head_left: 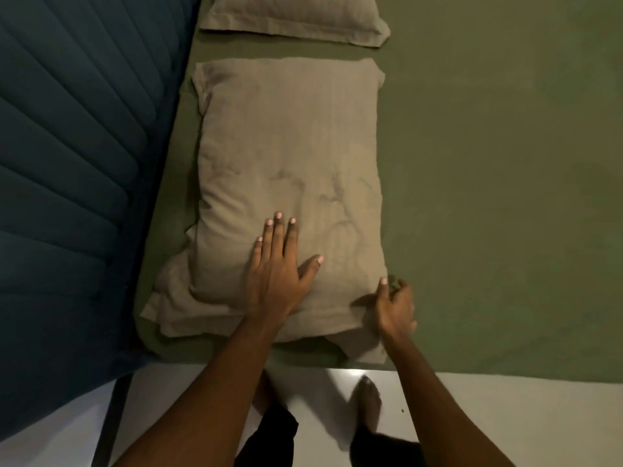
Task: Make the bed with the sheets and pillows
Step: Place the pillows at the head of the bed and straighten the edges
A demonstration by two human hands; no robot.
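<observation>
We see two tan pillows on an olive-green sheet [488, 197] that lies smooth and flat over the bed [526, 367]. The near pillow [286, 156] lies lengthwise along the bed's left edge, plump, its case creased over the near half. The loose flaps of the case are bunched at its two near corners and reach almost to the bed's near edge. The far pillow [296, 18] lies flat just beyond it along the same edge, with a strip of sheet between them.
</observation>
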